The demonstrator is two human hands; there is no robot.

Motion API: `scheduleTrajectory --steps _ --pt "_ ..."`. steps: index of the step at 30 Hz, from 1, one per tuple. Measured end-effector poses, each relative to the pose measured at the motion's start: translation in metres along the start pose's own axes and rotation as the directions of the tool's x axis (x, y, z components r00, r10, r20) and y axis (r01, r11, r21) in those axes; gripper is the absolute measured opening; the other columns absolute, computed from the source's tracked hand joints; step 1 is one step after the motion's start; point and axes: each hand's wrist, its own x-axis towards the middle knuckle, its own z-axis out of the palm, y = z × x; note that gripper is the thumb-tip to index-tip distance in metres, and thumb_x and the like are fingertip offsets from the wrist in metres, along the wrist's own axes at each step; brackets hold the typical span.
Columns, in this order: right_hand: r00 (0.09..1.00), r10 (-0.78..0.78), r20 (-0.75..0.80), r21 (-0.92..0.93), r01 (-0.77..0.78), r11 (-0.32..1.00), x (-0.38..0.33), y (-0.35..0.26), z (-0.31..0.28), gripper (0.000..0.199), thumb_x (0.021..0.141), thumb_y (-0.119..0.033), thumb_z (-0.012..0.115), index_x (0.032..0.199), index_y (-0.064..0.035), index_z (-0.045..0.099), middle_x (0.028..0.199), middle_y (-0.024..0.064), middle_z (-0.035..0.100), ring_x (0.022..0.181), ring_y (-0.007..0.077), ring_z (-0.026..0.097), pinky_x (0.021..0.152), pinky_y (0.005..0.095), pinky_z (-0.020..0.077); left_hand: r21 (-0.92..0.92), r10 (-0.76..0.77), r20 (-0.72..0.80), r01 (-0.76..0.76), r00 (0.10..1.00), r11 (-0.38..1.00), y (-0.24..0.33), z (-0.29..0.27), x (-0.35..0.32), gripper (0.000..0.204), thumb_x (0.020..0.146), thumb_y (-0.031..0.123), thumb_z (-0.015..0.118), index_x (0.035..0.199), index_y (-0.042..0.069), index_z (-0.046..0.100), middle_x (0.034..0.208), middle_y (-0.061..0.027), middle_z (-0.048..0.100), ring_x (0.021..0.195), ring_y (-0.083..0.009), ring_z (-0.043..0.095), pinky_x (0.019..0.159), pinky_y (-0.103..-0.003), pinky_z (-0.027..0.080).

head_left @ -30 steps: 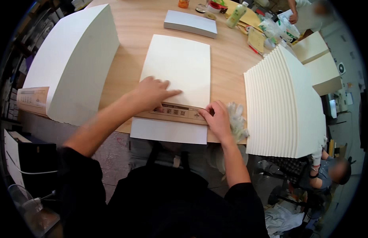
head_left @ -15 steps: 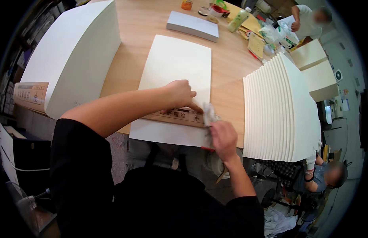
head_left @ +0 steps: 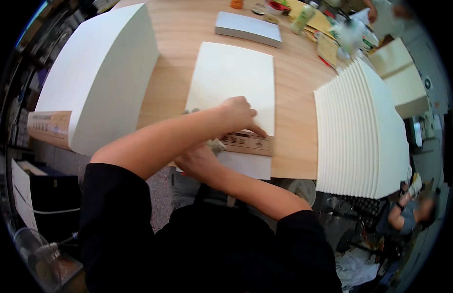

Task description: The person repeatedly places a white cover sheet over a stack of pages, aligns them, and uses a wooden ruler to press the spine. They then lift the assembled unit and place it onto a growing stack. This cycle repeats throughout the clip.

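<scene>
A tan rectangular printed label strip [head_left: 247, 142] lies across the white sheet before you; a similar tan printed label [head_left: 49, 128] sits far left.

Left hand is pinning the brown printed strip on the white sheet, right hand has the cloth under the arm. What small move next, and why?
Probably wipe the crumpled cloth rightward along the brown printed strip. The left hand presses fingertips on the strip's right part, on the flat white sheet; the right hand sits at its left end, so the strip lies ahead.
</scene>
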Motion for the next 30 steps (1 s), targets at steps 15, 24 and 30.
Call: scheduleTrajectory --steps 15,24,30 --pt "0.611 0.594 -0.524 0.220 -0.576 0.787 -0.245 0.094 -0.087 0.015 0.097 -0.010 0.066 0.106 -0.0007 0.074 0.100 0.0114 0.070 0.094 0.0288 0.066 0.085 0.0398 0.0531 -0.036 -0.217 -0.097 0.214 0.971 0.976 0.030 0.025 -0.057 0.080 0.081 0.041 0.085 0.154 0.035 0.053 0.128 -0.0066 0.063 0.120 -0.0266 0.062 0.104 -0.043 0.047" --pt "0.227 0.794 -0.563 0.649 -0.473 0.596 -0.214 0.119 -0.118 0.028 0.105 -0.025 0.066 0.112 0.0018 0.071 0.103 0.0137 0.072 0.093 0.0269 0.070 0.078 0.0356 0.0550 -0.175 -0.321 -0.672 0.278 0.667 0.944 0.017 0.039 -0.094 0.009 0.092 0.019 0.071 0.098 0.013 0.074 0.104 -0.0027 0.073 0.107 -0.0241 0.069 0.122 -0.049 0.038" --pt "0.672 0.682 0.287 0.793 0.233 -0.563 -0.109 0.135 -0.107 0.049 0.109 -0.038 0.057 0.133 0.0048 0.056 0.108 0.0150 0.074 0.093 0.0232 0.075 0.064 0.0290 0.0603 0.243 -0.221 -0.661 0.484 0.717 0.841 -0.011 -0.115 -0.150 0.007 0.088 0.019 0.071 0.083 0.018 0.076 0.099 0.0075 0.074 0.127 -0.0170 0.063 0.131 -0.063 0.018"
